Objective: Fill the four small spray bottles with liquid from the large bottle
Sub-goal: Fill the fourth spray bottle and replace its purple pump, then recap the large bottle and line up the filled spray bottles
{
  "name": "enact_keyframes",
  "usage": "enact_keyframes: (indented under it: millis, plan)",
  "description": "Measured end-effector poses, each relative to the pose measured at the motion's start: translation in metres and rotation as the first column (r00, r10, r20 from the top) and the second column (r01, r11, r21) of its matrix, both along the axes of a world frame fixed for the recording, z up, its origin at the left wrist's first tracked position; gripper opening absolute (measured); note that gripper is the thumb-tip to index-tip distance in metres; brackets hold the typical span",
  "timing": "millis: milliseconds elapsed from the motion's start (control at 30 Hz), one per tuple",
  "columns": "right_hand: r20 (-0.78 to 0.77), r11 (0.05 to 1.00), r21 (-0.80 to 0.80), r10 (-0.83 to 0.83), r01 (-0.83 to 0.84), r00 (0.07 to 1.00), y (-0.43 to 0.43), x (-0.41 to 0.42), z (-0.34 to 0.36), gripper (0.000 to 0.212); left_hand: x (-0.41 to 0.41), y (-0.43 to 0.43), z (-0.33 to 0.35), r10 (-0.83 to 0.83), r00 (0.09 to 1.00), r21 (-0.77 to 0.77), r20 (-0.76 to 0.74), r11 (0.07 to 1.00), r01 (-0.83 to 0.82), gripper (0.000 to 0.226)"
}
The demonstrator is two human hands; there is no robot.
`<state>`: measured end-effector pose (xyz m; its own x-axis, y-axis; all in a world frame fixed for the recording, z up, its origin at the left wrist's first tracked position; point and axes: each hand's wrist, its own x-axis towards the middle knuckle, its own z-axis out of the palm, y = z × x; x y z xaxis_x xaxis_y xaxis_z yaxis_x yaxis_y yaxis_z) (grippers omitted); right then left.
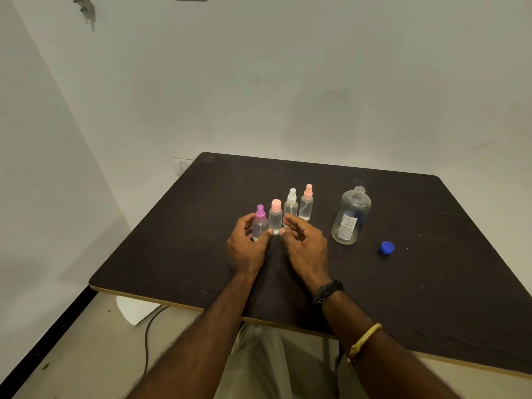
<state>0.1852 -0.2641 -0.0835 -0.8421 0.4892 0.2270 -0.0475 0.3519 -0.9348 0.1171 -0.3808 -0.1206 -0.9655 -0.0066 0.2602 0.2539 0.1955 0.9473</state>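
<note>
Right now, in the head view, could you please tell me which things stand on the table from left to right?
From the left: purple-topped spray bottle, pink-capped spray bottle, white-topped spray bottle, pink-topped spray bottle, large bottle, blue cap.

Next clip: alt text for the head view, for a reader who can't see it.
The left hand curls round the purple-topped spray bottle, first in a row of four small spray bottles on a dark table; the right hand hovers open beside the white-topped one. Right of them stands the uncapped large bottle, its blue cap lying nearby.
</note>
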Motion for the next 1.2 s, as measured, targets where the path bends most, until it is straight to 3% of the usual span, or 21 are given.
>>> enact_keyframes:
  millis: [133, 267, 367, 533, 700, 933, 1200]
  plan:
    - [-0.024, 1.000, -0.019, -0.007, 0.006, 1.000, 0.000, 0.001, 0.001, 0.041, 0.001, 0.002, 0.001, 0.040, 0.999, 0.007, -0.035, 0.999, -0.039, 0.061]
    - [-0.057, 0.999, -0.014, -0.043, 0.043, 0.997, 0.004, 0.001, 0.003, 0.038, 0.006, 0.010, 0.010, 0.214, 0.962, 0.029, -0.169, 0.977, -0.212, 0.068]
    - [-0.090, 0.997, -0.036, -0.068, 0.065, 0.994, 0.008, 0.003, 0.006, 0.036, 0.009, 0.016, 0.021, 0.263, 0.928, 0.067, -0.264, 0.965, -0.255, 0.063]
    - [-0.140, 0.991, -0.064, -0.126, 0.118, 0.982, 0.015, 0.010, 0.012, 0.030, 0.023, 0.034, 0.035, 0.188, 0.910, 0.101, -0.369, 0.982, -0.162, 0.045]
    - [-0.183, 0.981, -0.069, -0.193, 0.183, 0.964, 0.028, 0.019, 0.012, 0.027, 0.038, 0.057, 0.041, 0.070, 0.897, 0.022, -0.437, 0.997, -0.067, 0.032]
    - [-0.153, 0.958, -0.037, -0.286, 0.284, 0.946, 0.063, 0.037, 0.003, 0.024, 0.052, 0.095, 0.029, -0.114, 0.948, 0.010, -0.296, 0.992, 0.123, 0.029]
    - [-0.092, 0.921, 0.034, -0.383, 0.387, 0.919, 0.096, 0.054, -0.007, 0.029, 0.066, 0.126, 0.020, -0.175, 0.969, -0.038, -0.174, 0.985, 0.171, 0.067]
